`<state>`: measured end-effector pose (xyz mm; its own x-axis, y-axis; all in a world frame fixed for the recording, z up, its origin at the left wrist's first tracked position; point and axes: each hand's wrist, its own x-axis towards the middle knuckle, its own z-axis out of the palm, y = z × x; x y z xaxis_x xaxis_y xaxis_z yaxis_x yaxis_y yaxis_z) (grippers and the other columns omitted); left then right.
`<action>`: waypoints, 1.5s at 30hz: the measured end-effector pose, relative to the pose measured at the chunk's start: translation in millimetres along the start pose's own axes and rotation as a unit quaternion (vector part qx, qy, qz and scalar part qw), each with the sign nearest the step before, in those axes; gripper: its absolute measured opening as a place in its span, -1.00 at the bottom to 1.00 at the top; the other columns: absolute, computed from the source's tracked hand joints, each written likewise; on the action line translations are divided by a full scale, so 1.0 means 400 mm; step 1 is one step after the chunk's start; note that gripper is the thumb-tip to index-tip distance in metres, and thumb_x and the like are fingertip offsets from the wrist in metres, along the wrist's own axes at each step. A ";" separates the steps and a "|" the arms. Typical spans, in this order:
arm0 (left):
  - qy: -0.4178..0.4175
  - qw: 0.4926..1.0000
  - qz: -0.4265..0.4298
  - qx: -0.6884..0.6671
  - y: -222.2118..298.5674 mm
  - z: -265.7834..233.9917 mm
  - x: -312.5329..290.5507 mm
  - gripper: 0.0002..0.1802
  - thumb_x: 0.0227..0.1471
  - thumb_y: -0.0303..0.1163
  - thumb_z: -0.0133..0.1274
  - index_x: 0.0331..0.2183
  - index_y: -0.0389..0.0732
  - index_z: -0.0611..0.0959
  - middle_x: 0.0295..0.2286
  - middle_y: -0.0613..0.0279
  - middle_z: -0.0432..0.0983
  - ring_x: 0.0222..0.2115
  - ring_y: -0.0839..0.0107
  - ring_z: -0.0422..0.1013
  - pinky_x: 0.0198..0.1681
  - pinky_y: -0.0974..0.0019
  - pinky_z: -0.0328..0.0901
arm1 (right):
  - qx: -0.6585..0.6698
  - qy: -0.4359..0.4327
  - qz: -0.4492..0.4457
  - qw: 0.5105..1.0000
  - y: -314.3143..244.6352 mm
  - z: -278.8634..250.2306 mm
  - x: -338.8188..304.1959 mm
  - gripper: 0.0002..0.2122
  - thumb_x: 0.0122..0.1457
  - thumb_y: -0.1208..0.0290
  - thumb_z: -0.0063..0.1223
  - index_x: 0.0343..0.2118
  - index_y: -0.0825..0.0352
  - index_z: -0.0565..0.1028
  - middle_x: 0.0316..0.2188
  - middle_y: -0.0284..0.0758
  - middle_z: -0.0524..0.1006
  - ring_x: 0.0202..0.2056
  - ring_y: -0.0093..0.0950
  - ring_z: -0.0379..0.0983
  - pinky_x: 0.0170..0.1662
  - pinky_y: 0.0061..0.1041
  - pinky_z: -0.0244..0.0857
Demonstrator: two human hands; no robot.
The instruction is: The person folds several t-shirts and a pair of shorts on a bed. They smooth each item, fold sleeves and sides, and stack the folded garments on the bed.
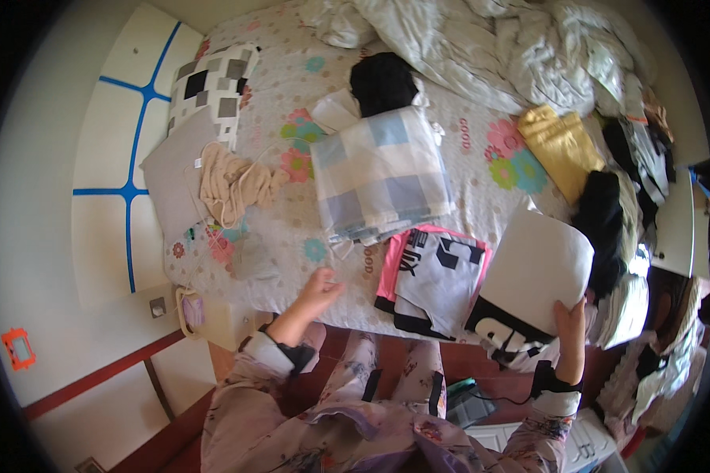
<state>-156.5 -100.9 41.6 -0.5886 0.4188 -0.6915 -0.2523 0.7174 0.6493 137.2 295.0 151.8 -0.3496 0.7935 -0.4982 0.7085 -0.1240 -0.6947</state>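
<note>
My right hand (pixel 569 323) grips the lower right edge of a folded white garment (pixel 538 264) with a black printed band, at the bed's front right. Thumb and fingers are closed on its edge. My left hand (pixel 321 292) hangs over the bed's front edge, fingers curled together, and nothing shows in it. Between my hands lies a folded white top (pixel 442 276) with black print and a pink edge. Behind it rests a folded blue and white checked cloth (pixel 383 169). A black garment (pixel 383 83) lies beyond the checked cloth.
On the left lie a beige garment (pixel 233 185), a grey cushion (pixel 177 169) and a checked pillow (pixel 213 87). A rumpled white quilt (pixel 489 47) covers the back. Yellow cloth (pixel 562 146) and black clothing (pixel 599 225) lie at right. More clothes (pixel 678 355) hang at far right.
</note>
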 end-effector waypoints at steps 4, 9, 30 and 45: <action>0.073 0.992 0.015 0.104 -0.022 -0.196 -0.001 -0.50 -0.11 -0.22 0.11 -0.21 -0.35 0.37 -0.31 0.03 0.39 -0.39 0.34 0.40 -0.36 0.35 0.32 | -0.299 0.082 -0.247 0.918 -0.065 0.045 0.062 -0.44 0.01 0.49 0.00 0.11 0.33 0.09 0.02 -0.09 0.18 0.02 -0.22 0.16 0.00 -0.37 0.14; 0.060 0.985 -0.020 0.161 -0.152 -0.296 0.088 -0.39 -0.22 -0.11 0.17 -0.24 -0.39 0.39 -0.33 -0.03 0.40 -0.39 0.23 0.41 -0.33 0.29 0.32 | -0.198 -0.039 -0.303 0.931 -0.357 0.062 0.072 -0.61 0.06 0.55 -0.10 0.01 0.34 0.25 -0.04 -0.24 0.29 -0.03 -0.39 0.25 0.03 -0.43 0.09; -0.060 0.942 -0.187 0.272 -0.305 -0.253 0.387 -0.14 -0.46 0.01 0.28 -0.21 -0.49 0.43 -0.23 -0.29 0.32 -0.16 -0.02 0.28 -0.11 0.17 0.22 | -0.455 -0.088 -0.216 0.859 -0.591 1.471 0.557 -0.30 -0.14 0.18 0.14 0.03 0.41 0.09 -0.15 -0.05 0.37 -0.09 -0.13 0.31 -0.05 -0.29 0.22; 0.021 0.960 -0.038 0.277 -0.294 -0.285 0.305 -0.32 -0.38 0.08 0.17 -0.27 -0.26 0.57 -0.29 -0.08 0.45 -0.22 0.06 0.37 -0.15 0.19 0.22 | 0.340 -0.163 -0.384 0.843 -1.038 0.968 0.059 -0.65 0.15 0.34 -0.10 -0.03 0.35 0.24 -0.18 -0.35 0.34 -0.16 -0.53 0.26 -0.13 -0.53 0.19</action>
<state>-286.4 -197.6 -83.1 -0.6181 0.3390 -0.7093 0.1452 0.9359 0.3208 -402.3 134.5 227.6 -0.7733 0.6036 0.1941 -0.2799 -0.0502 -0.9587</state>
